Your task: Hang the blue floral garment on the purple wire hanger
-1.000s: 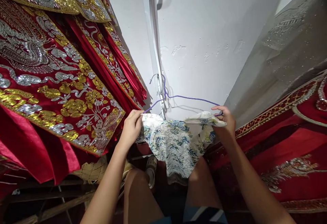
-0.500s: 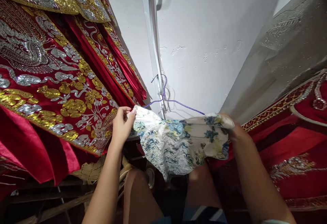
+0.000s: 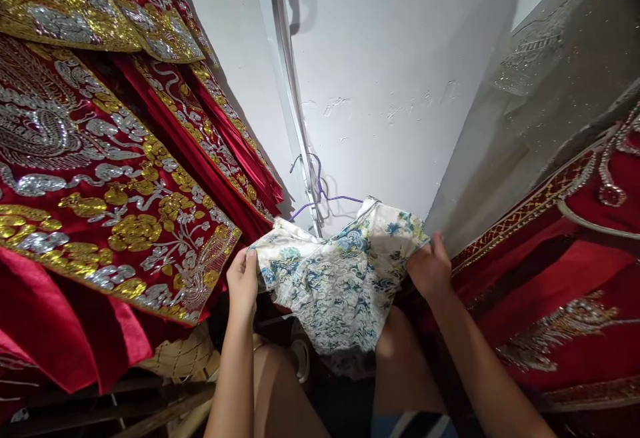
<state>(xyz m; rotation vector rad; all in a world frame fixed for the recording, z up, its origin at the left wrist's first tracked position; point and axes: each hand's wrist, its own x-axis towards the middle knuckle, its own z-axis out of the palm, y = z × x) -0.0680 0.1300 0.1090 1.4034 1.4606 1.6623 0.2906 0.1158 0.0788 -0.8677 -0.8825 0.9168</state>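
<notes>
A white blouse (image 3: 340,285) with blue, green and yellow flowers hangs from a purple hanger (image 3: 321,191), both its shoulders over the hanger's arms. The hanger's hook is at a pale metal upright (image 3: 293,78) against the wall. My left hand (image 3: 243,277) pinches the end of the left sleeve. On the other side my right hand (image 3: 431,268) grips the edge of the right sleeve, its thumb pointing up. Between the hands the fabric is spread out, with gathers down the front; its lower hem falls into shadow.
Red garments with gold and silver sequins (image 3: 140,231) hang close on the left. To the right are a sheer sparkly fabric (image 3: 530,58) and a red beaded garment (image 3: 560,285). A woven basket (image 3: 183,351) stands low at the left, near my knees.
The blouse's right shoulder now lies over the hanger's right arm, which was bare. My right hand has moved inward and down to the sleeve edge; my left hand has slid lower.
</notes>
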